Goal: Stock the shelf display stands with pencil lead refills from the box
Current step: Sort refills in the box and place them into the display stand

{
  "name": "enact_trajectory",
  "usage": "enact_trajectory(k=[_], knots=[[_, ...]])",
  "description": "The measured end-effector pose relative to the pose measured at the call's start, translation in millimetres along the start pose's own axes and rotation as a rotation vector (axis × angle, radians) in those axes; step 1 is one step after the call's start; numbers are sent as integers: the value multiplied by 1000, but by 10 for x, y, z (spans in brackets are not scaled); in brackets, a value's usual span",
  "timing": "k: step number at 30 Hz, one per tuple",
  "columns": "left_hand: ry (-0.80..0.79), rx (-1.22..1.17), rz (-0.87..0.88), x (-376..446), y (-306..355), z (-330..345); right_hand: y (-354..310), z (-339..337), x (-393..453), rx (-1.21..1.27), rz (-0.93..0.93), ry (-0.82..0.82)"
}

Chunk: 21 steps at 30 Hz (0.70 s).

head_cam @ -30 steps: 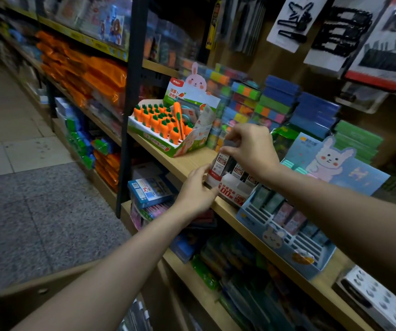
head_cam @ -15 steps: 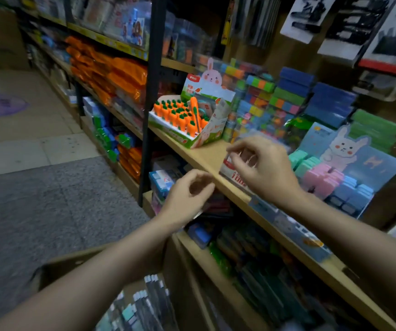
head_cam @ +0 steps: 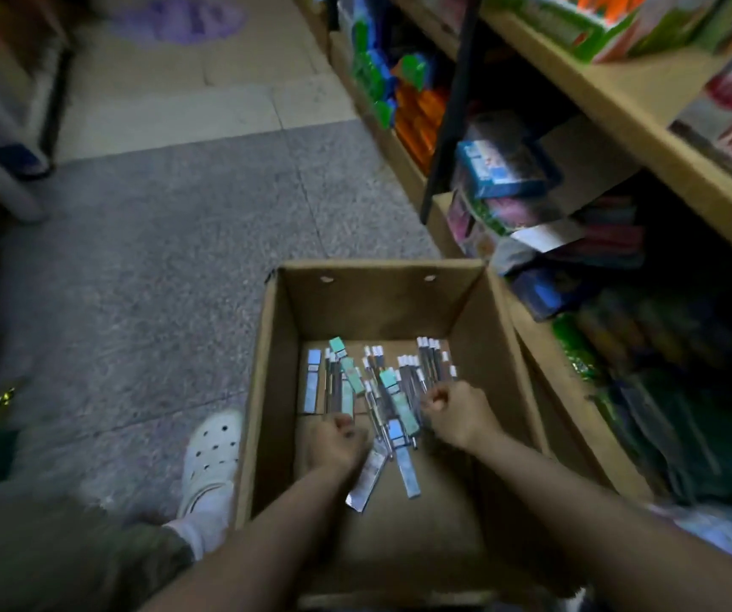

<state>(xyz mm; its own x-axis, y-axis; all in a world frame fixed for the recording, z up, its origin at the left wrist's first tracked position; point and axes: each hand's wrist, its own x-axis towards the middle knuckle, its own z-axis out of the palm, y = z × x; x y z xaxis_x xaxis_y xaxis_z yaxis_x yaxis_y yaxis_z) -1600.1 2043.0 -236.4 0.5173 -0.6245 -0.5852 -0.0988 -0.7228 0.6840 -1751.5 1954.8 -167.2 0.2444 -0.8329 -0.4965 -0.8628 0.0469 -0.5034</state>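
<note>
Both my hands are down in the cardboard box (head_cam: 280, 390) on the floor, approx 6 o'clock in view. Left hand (head_cam: 337, 443) has fingers curled, right by the nearest lead refills (head_cam: 381, 390); can't tell if it's got one yet. Right hand (head_cam: 454, 413) fingers curled too, at the pile's 3 o'clock edge, grip unclear, pic's blurry. Plenty of refills are in the box btm, loose and criss-crossed, so I'd say lots left to stock. Shelf (head_cam: 611, 95) sits at 1–2 o'clock; display stands mostly out of shot, fill level unknown.
</note>
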Motion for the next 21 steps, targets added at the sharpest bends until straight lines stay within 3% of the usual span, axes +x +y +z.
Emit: enact_trajectory(k=[4,8,16,21], knots=[[-92,205,21,65,-337,162,307,439,118,-29,121,-58],[-129,412,127,126,-472,249,461,777,176,-92,113,-99],[-55,435,273,178,-493,303,514,1111,209,-137,79,-11],[-37,497,292,171,-505,258,573,1023,190,-290,90,-164]])
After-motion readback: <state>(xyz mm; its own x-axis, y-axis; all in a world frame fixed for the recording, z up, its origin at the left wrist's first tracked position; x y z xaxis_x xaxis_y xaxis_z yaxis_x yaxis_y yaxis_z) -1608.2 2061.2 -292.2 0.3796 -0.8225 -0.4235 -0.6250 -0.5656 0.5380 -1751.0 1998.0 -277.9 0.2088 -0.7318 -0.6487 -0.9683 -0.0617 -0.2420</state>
